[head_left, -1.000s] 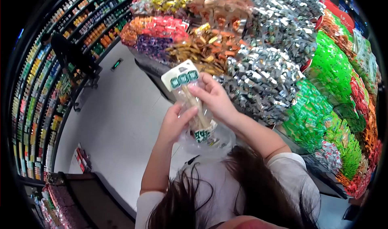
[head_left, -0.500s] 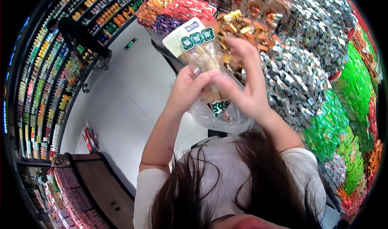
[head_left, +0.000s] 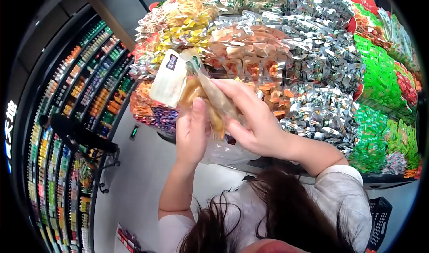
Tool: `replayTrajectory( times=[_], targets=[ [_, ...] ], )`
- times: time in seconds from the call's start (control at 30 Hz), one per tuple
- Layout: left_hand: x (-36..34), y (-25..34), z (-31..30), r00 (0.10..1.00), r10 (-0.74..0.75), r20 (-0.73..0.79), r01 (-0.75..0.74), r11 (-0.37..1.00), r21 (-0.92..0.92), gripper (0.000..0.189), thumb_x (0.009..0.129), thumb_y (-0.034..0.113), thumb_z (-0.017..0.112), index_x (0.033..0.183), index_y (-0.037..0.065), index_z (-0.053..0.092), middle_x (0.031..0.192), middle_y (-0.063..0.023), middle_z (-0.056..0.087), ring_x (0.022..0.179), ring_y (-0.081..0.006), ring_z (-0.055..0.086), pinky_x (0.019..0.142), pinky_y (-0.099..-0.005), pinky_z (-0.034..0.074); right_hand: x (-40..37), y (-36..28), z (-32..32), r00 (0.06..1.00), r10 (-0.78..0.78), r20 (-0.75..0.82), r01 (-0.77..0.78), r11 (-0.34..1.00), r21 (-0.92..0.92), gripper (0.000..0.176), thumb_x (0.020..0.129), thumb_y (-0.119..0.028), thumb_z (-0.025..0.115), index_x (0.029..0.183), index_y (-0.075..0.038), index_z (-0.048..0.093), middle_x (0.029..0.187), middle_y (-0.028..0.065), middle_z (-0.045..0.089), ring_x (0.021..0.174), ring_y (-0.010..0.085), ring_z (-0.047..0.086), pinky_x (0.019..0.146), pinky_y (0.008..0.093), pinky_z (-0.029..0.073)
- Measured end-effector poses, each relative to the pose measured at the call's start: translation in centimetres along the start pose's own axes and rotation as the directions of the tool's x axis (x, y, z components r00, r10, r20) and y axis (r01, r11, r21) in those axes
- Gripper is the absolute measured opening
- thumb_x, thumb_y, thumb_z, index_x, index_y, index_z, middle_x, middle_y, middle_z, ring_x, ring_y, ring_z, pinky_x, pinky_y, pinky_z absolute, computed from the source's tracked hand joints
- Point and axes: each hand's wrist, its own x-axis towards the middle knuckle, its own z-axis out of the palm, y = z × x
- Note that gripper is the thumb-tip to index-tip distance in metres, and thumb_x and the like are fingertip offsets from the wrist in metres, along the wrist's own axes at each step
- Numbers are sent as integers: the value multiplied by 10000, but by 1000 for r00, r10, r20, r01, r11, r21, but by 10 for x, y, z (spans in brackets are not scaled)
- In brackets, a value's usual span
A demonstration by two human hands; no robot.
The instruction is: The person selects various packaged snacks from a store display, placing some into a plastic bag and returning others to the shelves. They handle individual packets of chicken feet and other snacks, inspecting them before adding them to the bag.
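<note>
1. Supermarket aisle all round, pale floor (head_left: 143, 172) underneath. Nearest the camera, dark hair (head_left: 268, 208) and a white sleeve (head_left: 344, 199) fill the bottom edge.
2. A black basket (head_left: 380, 213) sits low on the right, beside that sleeve.
3. Both hands are up at mid-frame. The left hand (head_left: 192, 134) grips the packet (head_left: 196, 90) from below, thumb pressed up its front.
4. The right hand (head_left: 254, 123) clasps the same packet from the other side, fingers laid along it.
5. The packet is clear with tan sticks inside. It tilts up and left, its white header card (head_left: 170, 76) above both hands.
6. A thin clear bag (head_left: 228, 152) hangs just under the hands.
7. Right behind, heaped silver sweets (head_left: 321, 110) and green packets (head_left: 380, 83) crowd the view.
8. Far left, drink shelves (head_left: 85, 87) curve away, with a dark rack (head_left: 76, 134) in front of them.
</note>
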Motion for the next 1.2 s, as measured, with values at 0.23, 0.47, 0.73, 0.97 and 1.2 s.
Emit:
replayTrajectory(
  times=[0.23,0.47,0.73,0.97,1.2],
  targets=[
    [67,-44,-18,983,-179,-46,162,954,-251,267,934,172,502,1157,27,506,920,5,572,709,-15,517,560,-174,409,16,69,24,954,298,34,-300,944,137,436,847,-113,600,1257,-55,460,1185,99,438,1085,179,493,849,294,477],
    [124,-62,-18,932,-360,34,352,883,-310,160,872,236,566,909,81,578,666,67,502,497,-9,402,431,-167,299,25,108,18,761,644,81,-536,552,639,476,874,-128,593,1292,0,407,1128,88,561,1014,171,573,858,289,473],
    [145,-109,-70,889,-389,241,447,851,-276,197,882,266,546,906,73,580,628,70,476,453,-7,352,396,-172,245,27,140,29,732,655,185,-569,440,695,404,896,-132,542,1256,-1,415,1138,122,572,1022,193,582,867,325,495],
    [154,-142,-90,911,-334,242,378,910,-167,236,867,235,585,965,24,626,731,21,591,534,-17,479,441,-168,337,37,151,37,668,697,262,-601,297,742,434,860,-128,565,1254,-10,425,1125,124,573,1012,186,578,894,356,490],
    [167,-160,-83,919,-211,333,298,925,-236,275,870,207,611,1047,-4,606,948,-46,642,822,-90,600,725,-237,484,43,173,46,693,671,262,-580,304,756,433,873,-117,548,1276,-40,412,1172,111,560,1058,193,550,835,355,509]
  ],
)
